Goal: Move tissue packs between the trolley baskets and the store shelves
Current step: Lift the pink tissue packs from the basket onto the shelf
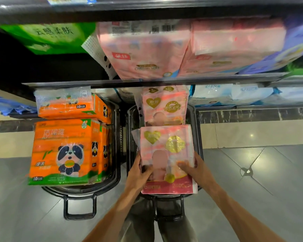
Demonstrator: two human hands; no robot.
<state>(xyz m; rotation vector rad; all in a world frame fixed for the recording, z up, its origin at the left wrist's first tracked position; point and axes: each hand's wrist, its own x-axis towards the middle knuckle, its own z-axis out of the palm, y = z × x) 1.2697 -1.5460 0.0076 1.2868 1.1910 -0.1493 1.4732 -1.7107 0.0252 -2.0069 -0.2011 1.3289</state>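
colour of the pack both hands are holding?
Pink tissue pack, gold heart and round emblems, darker pink band along its near edge; head view.

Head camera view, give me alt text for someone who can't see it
Both hands, left hand and right hand, grip a pink tissue pack over the right trolley basket, with a second pink pack behind it. The left basket holds orange panda packs, below store shelves of more tissue.
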